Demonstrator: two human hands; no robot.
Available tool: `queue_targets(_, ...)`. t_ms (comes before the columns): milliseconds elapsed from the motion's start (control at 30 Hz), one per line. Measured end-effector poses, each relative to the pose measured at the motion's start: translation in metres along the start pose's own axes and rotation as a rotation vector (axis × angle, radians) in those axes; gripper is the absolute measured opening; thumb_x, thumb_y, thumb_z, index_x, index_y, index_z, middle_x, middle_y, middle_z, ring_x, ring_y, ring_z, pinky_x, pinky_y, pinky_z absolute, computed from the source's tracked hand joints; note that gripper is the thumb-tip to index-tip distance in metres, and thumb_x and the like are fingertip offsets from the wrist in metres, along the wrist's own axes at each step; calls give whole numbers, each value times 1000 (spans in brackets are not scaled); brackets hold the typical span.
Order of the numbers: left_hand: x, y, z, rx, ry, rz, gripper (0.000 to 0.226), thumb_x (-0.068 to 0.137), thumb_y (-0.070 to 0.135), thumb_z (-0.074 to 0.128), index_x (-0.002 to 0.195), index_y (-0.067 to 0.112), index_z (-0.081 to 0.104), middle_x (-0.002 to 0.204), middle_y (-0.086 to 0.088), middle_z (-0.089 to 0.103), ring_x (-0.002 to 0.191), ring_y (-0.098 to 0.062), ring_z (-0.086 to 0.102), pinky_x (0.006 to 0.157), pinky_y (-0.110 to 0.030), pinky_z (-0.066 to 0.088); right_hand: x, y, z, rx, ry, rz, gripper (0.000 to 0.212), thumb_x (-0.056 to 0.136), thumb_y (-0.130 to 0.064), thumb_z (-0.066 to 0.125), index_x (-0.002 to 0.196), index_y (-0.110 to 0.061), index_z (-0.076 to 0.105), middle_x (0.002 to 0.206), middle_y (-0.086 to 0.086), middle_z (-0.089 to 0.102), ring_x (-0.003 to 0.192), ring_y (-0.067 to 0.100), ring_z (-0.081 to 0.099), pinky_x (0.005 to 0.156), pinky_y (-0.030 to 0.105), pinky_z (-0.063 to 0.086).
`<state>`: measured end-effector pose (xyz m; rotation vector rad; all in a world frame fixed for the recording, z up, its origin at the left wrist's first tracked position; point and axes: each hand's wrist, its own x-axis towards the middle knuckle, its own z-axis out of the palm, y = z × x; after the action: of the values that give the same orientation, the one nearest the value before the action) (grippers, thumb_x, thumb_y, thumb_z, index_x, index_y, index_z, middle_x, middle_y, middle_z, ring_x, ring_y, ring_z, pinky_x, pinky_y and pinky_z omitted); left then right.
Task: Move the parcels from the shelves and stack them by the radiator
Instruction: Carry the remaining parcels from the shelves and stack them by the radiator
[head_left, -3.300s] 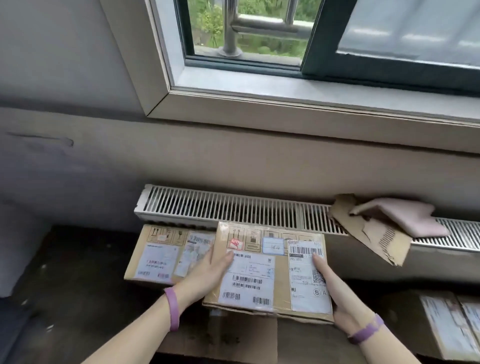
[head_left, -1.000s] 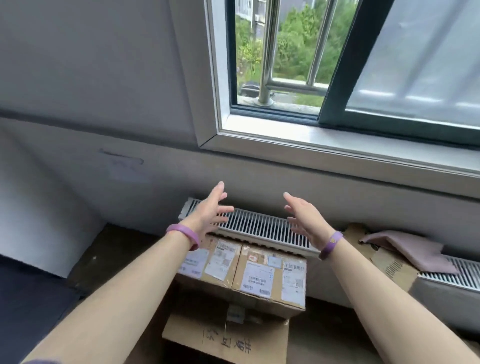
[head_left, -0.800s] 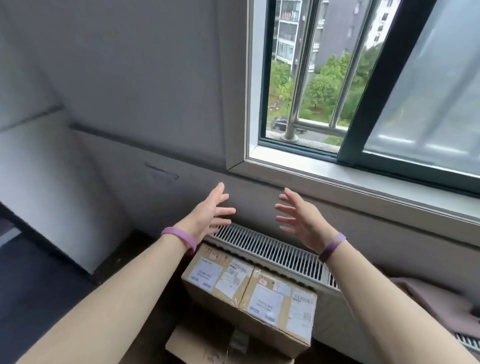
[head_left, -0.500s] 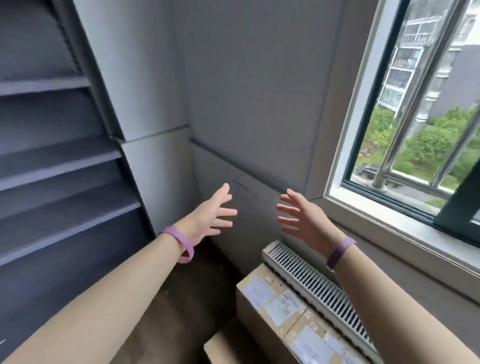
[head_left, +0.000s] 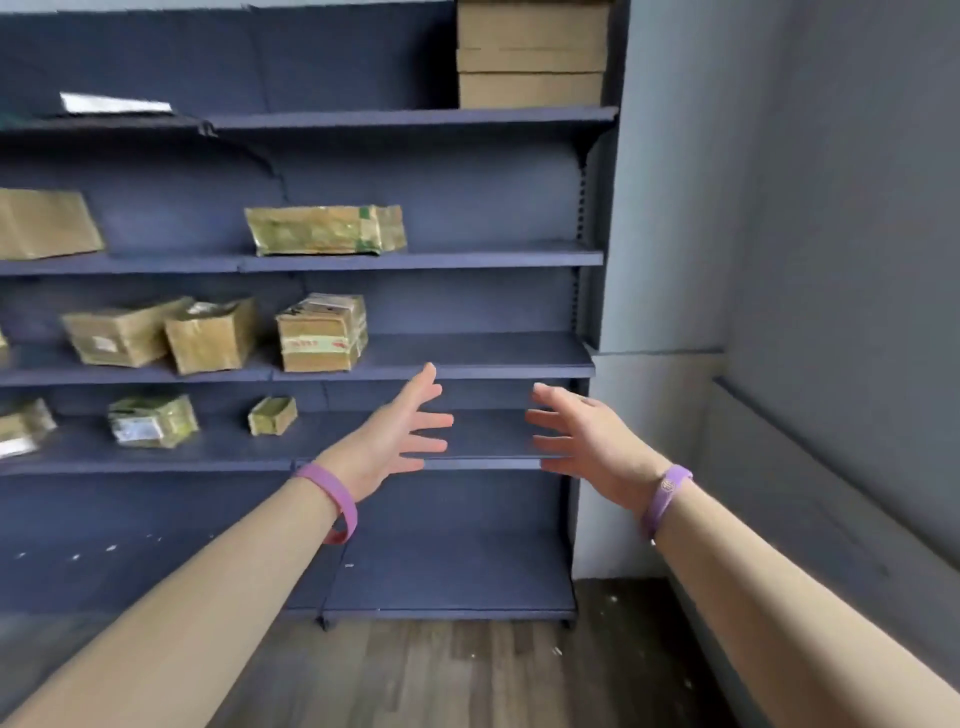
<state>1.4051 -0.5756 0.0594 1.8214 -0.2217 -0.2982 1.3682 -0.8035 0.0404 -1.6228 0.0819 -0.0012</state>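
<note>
Your left hand and right hand hover empty, fingers apart, before bare right shelf ends; taped box sits left.

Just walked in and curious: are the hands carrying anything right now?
Left hand: open, fingers spread, holding nothing.
Right hand: open, fingers spread, holding nothing.

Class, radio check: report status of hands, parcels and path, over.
Left hand and right hand open, empty, raised toward the shelves. Nearest parcel on its shelf, untouched. Nothing in the way.
</note>
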Motion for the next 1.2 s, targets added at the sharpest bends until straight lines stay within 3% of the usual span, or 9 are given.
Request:
queue_targets(67, -14, -7, -49, -17, 87, 7, 72, 87, 77, 29, 146, 37, 36, 130, 5, 59, 113, -20, 62, 108, -47, 40, 18, -14, 53, -24, -89, -19, 36, 90, -57, 56, 118, -35, 56, 123, -4, 60, 111, 22, 61, 92, 38, 52)
queue_targets(267, -70, -35, -203, -47, 345, -11, 73, 87, 76, 29, 147, 36, 34, 133, 3, 57, 115, -22, 60, 108, -49, 39, 57, -51, 223, -78, -311, -75, 38, 92, -53, 55, 122, -31, 55, 122, -5, 61, 112, 23, 60, 87, 36, 51)
queue_targets(433, -121, -71, -325, -82, 544, -81, 70, 90, 73, 26, 147, 34, 34, 141, -1, 53, 120, -27, 57, 110, -51, 36, 72, -59, 370, -106, -470, -89, 22, 93, -51, 56, 105, -33, 58, 126, -2, 61, 113, 24, 60, 99, 44, 50)
queue_targets(533, -153, -95, -383, -90, 637, -111, 71, 90, 73, 25, 148, 34, 35, 140, -1, 54, 118, -27, 58, 109, -51, 38, 77, -59, 450, -113, -570, -83, 20, 93, -50, 55, 105, -34, 57, 127, -4, 59, 115, 24, 59, 98, 41, 49)
queue_targets(667, -198, -123, -447, -115, 773, -144, 69, 90, 74, 26, 147, 36, 35, 133, 2, 57, 112, -24, 61, 106, -48, 41, 78, -57, 547, -102, -675, -86, 40, 93, -48, 57, 127, -27, 54, 132, -3, 56, 118, 25, 56, 97, 40, 47)
queue_targets(867, -238, -147, -528, -161, 953, -122, 67, 89, 74, 28, 145, 37, 36, 130, 3, 59, 110, -21, 62, 105, -48, 43, 92, -66, 648, -88, -786, -149, 22, 88, -54, 59, 105, -40, 57, 118, -14, 58, 108, 15, 57, 87, 35, 48)
queue_targets(1000, -246, -167, -561, -166, 998, -141, 65, 90, 72, 27, 144, 37, 36, 129, 5, 59, 111, -20, 61, 106, -48, 42, 116, -64, 697, -69, -851, -139, 41, 84, -59, 61, 118, -37, 55, 125, -12, 57, 108, 15, 58, 79, 32, 49)
queue_targets(1100, -243, -185, -586, -160, 1027, -168, 66, 90, 73, 28, 144, 37, 36, 129, 7, 60, 111, -18, 62, 104, -45, 45, 135, -62, 732, -77, -909, -122, 64, 67, -67, 62, 122, -35, 55, 128, -12, 56, 108, 15, 58, 78, 31, 51)
queue_targets(1200, -232, -197, -619, -144, 1049, -170, 75, 80, 79, 33, 143, 38, 37, 125, 10, 62, 110, -17, 63, 101, -44, 47, 162, -62, 769, -80, -944, -126, 63, 73, -65, 63, 127, -34, 53, 130, -11, 55, 109, 16, 58, 83, 33, 51)
